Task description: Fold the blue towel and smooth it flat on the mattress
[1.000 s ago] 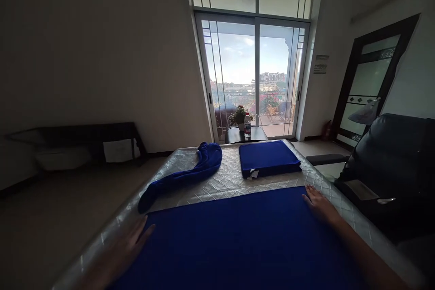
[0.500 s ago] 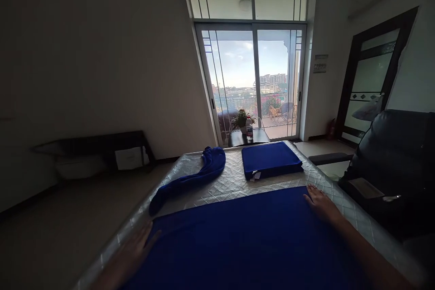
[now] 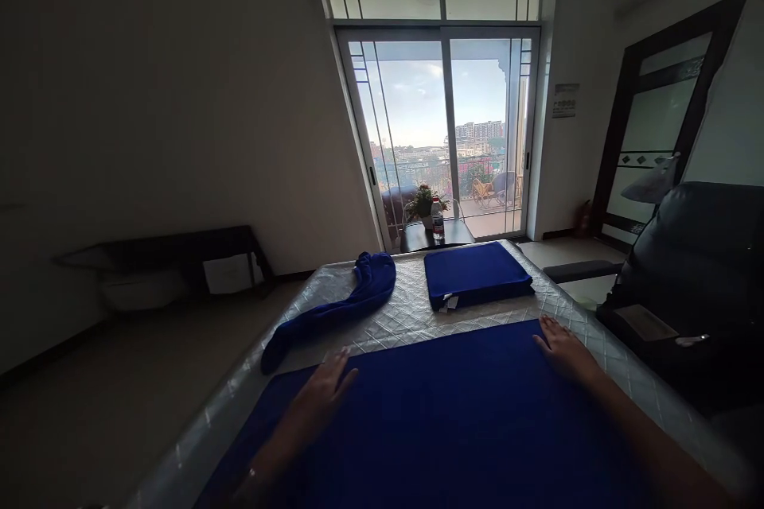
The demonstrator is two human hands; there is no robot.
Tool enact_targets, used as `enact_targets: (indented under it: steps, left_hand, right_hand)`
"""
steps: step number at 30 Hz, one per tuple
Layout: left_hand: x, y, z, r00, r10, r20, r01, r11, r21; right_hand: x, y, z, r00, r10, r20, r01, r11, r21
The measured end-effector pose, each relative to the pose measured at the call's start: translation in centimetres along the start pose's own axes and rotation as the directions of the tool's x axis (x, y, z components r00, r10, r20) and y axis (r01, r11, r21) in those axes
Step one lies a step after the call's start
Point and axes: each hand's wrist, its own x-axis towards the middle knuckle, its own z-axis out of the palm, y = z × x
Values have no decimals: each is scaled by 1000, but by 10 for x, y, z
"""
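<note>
A dark blue cloth [image 3: 435,413] lies spread flat over the near part of a table with a shiny, quilted-pattern silver cover [image 3: 411,286]. My left hand [image 3: 325,388] rests flat on the cloth near its far edge, left of the middle, fingers extended. At the far right corner of the cloth, my right hand [image 3: 561,348] lies flat with its fingers stretched out. Beyond the cloth sits a neatly folded blue cloth stack [image 3: 477,274] with small white tags at its front. To its left is a crumpled strip of blue cloth [image 3: 340,308].
Past the table's far end, a small dark table [image 3: 411,238] bears a potted plant [image 3: 423,203] and a plastic bottle [image 3: 438,220]. A black armchair [image 3: 704,270] stands close on the right. A low dark shelf [image 3: 179,270] is by the left wall.
My left hand has moved right and inward along the far edge, from the cloth's left corner onto the cloth. My right hand stays at the right corner. The view has shifted slightly.
</note>
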Motion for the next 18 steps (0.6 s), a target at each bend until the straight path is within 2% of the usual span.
enact_targets:
  steps: [4, 6, 8, 11, 14, 16, 18]
  left_hand:
    - [13, 81, 18, 975, 211, 75, -206, 976, -67]
    - [17, 103, 28, 958, 264, 114, -256, 964, -76]
    - [19, 112, 36, 953, 276, 126, -269, 961, -71]
    - [23, 108, 46, 960, 258, 106, -255, 966, -44]
    - [27, 92, 51, 965, 250, 83, -250, 968, -12]
    - [30, 73, 51, 967, 245, 68, -247, 969, 22]
    - [28, 44, 46, 975, 213, 56, -217, 974, 67]
  right_hand:
    - [0, 1, 2, 1000, -4, -15, 4, 1000, -12]
    - [1, 3, 3, 1000, -15, -15, 14, 1000, -21]
    - [2, 3, 4, 1000, -18, -8, 18, 1000, -22]
    - [3, 4, 5, 1000, -10, -12, 10, 1000, -13]
    - [2, 3, 4, 1000, -4, -16, 4, 1000, -10]
    - [1, 2, 2, 1000, -2, -10, 2, 1000, -9]
    - [0, 0, -2, 1000, 2, -7, -2, 1000, -4]
